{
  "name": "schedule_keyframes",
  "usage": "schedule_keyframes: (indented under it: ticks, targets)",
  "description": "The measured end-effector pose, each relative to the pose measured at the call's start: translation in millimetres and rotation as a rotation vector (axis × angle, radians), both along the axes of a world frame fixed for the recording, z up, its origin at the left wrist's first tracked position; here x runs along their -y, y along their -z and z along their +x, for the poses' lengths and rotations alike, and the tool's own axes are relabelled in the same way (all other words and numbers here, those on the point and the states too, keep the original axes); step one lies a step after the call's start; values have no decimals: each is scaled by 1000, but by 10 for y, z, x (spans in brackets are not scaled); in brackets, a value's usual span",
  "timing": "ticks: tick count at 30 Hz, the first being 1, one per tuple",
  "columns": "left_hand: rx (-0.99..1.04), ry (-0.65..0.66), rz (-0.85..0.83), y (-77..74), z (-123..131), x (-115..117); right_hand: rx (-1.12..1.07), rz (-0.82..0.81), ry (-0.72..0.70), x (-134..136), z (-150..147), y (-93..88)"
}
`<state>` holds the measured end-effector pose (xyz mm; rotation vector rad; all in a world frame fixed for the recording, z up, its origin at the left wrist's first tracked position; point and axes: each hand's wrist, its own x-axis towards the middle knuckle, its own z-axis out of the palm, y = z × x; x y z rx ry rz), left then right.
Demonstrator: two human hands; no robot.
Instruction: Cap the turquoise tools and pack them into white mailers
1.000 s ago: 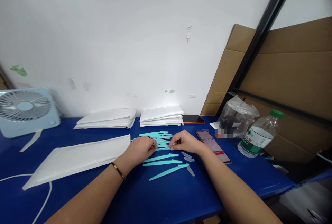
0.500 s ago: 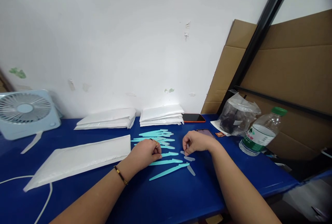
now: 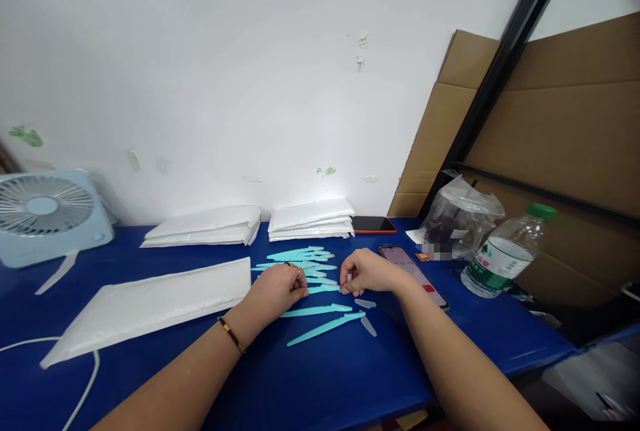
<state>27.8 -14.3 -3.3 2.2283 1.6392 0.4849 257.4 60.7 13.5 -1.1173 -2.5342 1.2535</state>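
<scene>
My left hand [image 3: 281, 290] is closed, pinching a teal eyebrow razor [image 3: 323, 289] by its handle. My right hand [image 3: 367, 271] has its fingertips pinched at that razor's blade end, on a small clear blade cap [image 3: 341, 289] mostly hidden by the fingers. Nearer to me lie two more teal razors, one [image 3: 320, 311] just below my left hand and another [image 3: 325, 329] in front of it. Two loose translucent caps [image 3: 365, 303] rest right of them. Beyond my left hand several teal razors [image 3: 297, 254] lie in an overlapping row.
A white padded envelope [image 3: 165, 301] lies left; two stacks of envelopes [image 3: 200, 226] stand against the wall. One lit phone [image 3: 415, 274] lies beside my right forearm, another phone [image 3: 374, 224] behind. A fan [image 3: 50, 214] is far left; a bagged cup [image 3: 457, 214] and water bottle [image 3: 507, 251] stand right.
My right hand has moved left from the loose caps to the razor's blade end, carrying one cap. The razor in my left hand is raised slightly. The phone's screen has lit up.
</scene>
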Motion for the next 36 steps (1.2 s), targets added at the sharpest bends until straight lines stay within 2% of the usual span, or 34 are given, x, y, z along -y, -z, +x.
schedule_keyframes:
  ticks: [5,9,11,13,15,16,19,22,24,28,31,33,36]
  targets:
    - [-14,19,9,36,26,-37,-84,59,-39,11,-131,76]
    - [-8,0,82,15,40,0,-21,189,-40,9,-6,-63]
    - [17,13,122,-39,41,54,30,206,-124,-2,119,-160]
    - [34,67,94,-95,44,108,77,149,-279,-22,219,-212]
    - [21,144,31,-123,48,140,111,107,-394,-53,263,-199]
    - [4,166,3,-123,51,143,123,110,-403,-72,265,-174]
    - [-25,147,-41,-84,59,118,141,128,-279,-128,242,-79]
    - [-16,106,-52,-41,65,93,163,47,-170,-155,233,-32]
    - [-20,96,-39,-31,70,95,159,58,-140,-149,234,-31]
    - [-47,86,-22,-41,76,114,140,191,-68,-110,208,-43]
    - [-55,86,-23,-54,78,120,161,71,-31,-92,194,-63]
    - [-58,85,-24,-62,78,124,146,52,-10,-95,207,-92]
    - [-61,88,-19,-75,80,132,80,201,-41,-120,253,-135]
